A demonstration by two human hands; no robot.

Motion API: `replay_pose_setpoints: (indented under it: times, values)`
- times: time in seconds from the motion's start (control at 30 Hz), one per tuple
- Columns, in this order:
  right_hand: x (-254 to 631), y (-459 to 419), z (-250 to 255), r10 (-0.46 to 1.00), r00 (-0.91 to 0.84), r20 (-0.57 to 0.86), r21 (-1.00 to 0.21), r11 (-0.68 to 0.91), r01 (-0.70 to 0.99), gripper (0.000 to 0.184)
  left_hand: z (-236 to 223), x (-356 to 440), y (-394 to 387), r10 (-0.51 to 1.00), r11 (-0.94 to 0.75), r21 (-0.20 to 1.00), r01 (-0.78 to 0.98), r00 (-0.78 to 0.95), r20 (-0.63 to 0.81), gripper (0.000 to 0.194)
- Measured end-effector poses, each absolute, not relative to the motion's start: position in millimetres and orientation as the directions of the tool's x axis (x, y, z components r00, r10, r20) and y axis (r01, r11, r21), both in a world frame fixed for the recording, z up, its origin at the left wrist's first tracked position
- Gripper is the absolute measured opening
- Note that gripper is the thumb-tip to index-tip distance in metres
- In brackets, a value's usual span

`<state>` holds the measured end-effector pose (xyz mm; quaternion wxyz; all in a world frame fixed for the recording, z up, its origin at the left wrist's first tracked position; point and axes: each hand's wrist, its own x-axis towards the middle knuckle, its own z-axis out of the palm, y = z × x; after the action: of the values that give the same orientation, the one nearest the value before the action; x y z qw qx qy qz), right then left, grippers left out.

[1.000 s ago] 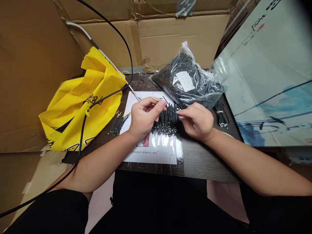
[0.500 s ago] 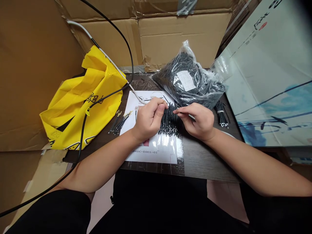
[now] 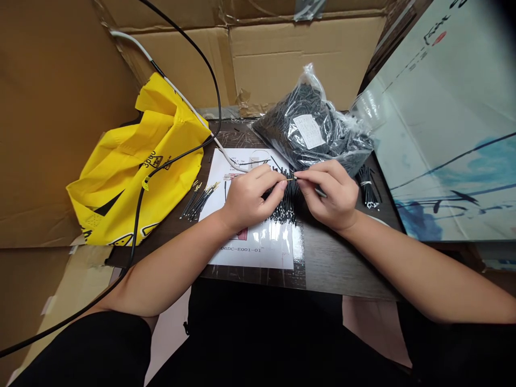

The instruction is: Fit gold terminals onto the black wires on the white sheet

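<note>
My left hand [image 3: 255, 194] is closed in a pinch on a thin gold-coloured pin [image 3: 290, 179], which bridges the small gap between my hands. My right hand [image 3: 334, 193] pinches a small dark piece [image 3: 295, 177] at the pin's other end; whether the two are joined cannot be made out. Under the right palm shows part of a grey rod-like thing [image 3: 320, 192]. Below and behind my fingertips lies a pile of short black wires [image 3: 286, 207] with shiny ends, partly hidden by my left hand. The pile rests on a printed sheet [image 3: 258, 258].
Gold-tipped black wires [image 3: 205, 200] lie left of the sheet. A plastic bag of black pieces [image 3: 282, 126] and a tied wire bundle [image 3: 366, 185] stand at right. A yellow bag [image 3: 161, 140], a black cable [image 3: 139, 215] and cardboard walls [image 3: 306, 59] surround the table [image 3: 342, 263].
My left fingers have unfolded from a tighter fist into a pinch. Both hands' fingertips have come nearer each other, and the gold-coloured pin now shows between them.
</note>
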<state>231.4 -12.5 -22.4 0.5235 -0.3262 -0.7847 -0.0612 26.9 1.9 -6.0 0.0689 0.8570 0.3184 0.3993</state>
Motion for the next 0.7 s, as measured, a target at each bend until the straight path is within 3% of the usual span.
replay_pose_setpoints:
  times: [0.33, 0.7]
  values:
    - [231.5, -11.1, -22.1, 0.434, -0.321, 0.842, -0.214, 0.814, 0.539, 0.029, -8.6, 27.5, 0.4, 0.554, -0.816, 0.325, 0.479, 0.483, 0.679, 0.013]
    - [233.5, -8.8, -27.1, 0.447, -0.332, 0.830, -0.232, 0.820, 0.523, 0.033, -11.0, 28.9, 3.6, 0.573, -0.805, 0.351, 0.478, 0.475, 0.668, 0.015]
